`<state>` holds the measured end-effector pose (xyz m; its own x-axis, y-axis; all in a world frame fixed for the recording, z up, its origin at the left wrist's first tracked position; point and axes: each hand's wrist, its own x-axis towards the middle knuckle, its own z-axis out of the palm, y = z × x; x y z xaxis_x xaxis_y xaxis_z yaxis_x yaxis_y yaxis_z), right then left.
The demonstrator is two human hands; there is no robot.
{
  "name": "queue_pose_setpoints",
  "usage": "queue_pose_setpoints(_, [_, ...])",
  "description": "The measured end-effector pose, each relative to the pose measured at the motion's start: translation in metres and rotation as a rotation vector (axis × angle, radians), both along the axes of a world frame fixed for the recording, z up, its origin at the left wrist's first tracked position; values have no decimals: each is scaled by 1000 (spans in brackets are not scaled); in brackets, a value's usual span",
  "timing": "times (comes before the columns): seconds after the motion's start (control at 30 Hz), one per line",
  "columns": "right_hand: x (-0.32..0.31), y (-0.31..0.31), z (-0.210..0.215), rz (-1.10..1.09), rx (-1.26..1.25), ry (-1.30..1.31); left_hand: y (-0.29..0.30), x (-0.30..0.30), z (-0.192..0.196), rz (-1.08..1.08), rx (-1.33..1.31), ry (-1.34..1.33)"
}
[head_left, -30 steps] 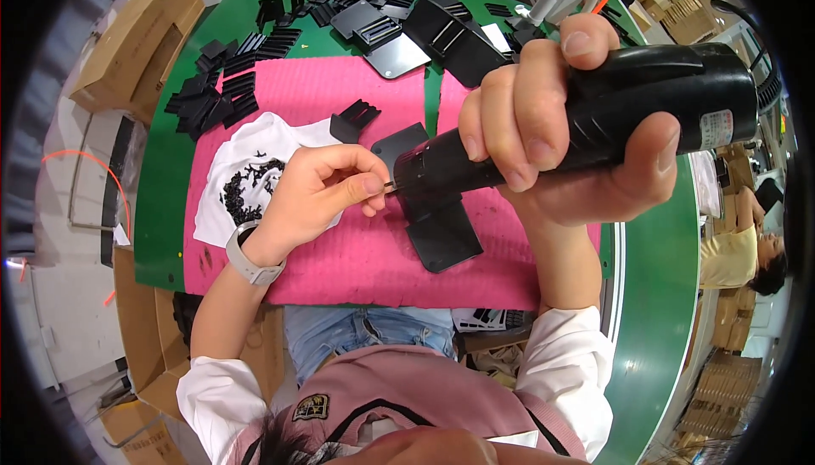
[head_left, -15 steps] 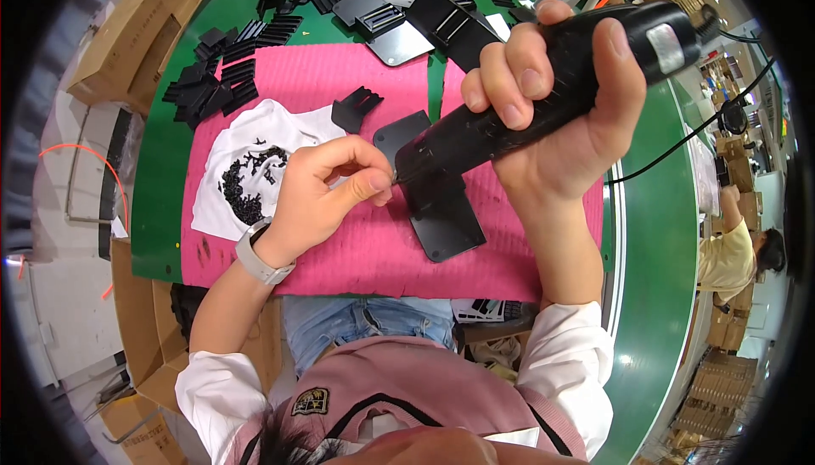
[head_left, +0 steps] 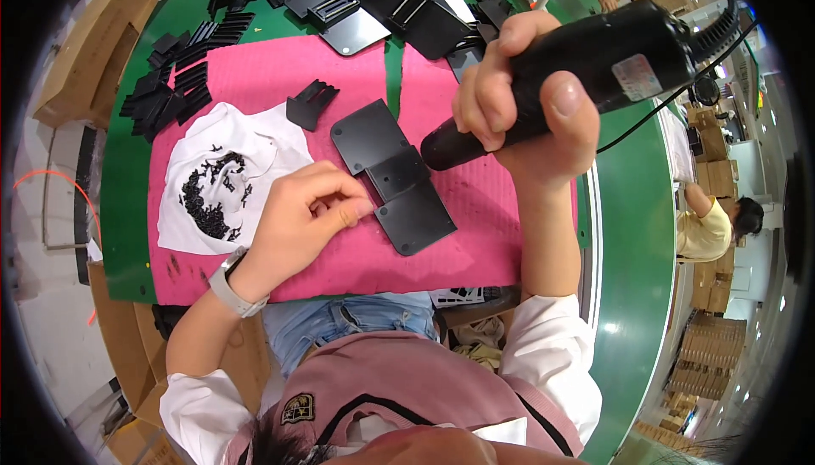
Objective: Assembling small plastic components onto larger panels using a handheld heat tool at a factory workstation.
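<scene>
- Left hand [head_left: 301,215]: thumb and fingertips pinched narrow; can't tell from here if anything small sits between
- Black plate [head_left: 416,215]: just right of left fingertips, lying on pink mat [head_left: 272,70]; contact unclear
- Right hand [head_left: 543,159]: fingers wrapped round black corded driver [head_left: 594,53], nose near plate's right edge
- White cloth [head_left: 276,142], small black screws [head_left: 206,210] on it: left of left fingers
- Ribbed black part [head_left: 310,107]: beyond left fingers
- Black parts pile [head_left: 153,96]: farther, on green table [head_left: 127,185]

Tool [head_left: 594,70], bracket [head_left: 395,175] — black; mat [head_left: 488,244] — pink, dark-smudged; tabletop [head_left: 632,261] green; cloth [head_left: 272,147] white.
</scene>
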<state>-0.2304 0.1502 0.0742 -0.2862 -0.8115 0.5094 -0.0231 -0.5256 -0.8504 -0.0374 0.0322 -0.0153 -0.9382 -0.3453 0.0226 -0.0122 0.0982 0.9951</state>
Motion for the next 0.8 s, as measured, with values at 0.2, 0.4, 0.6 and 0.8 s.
queue_pose_setpoints(0.2, [-4,1,-7,-72,32,20,6,-4,-2,-10,-60,28])
queue_pose_setpoints(0.4, [-1,1,-8,-83,77,-8,13,-16,-1,0,178,18])
queue_pose_setpoints(0.6, [1,-5,-5,-57,149,40,21,-24,-1,98,63,36])
queue_pose_setpoints(0.8, [-1,-5,-9,-24,111,54,23,-25,-1,132,2,40])
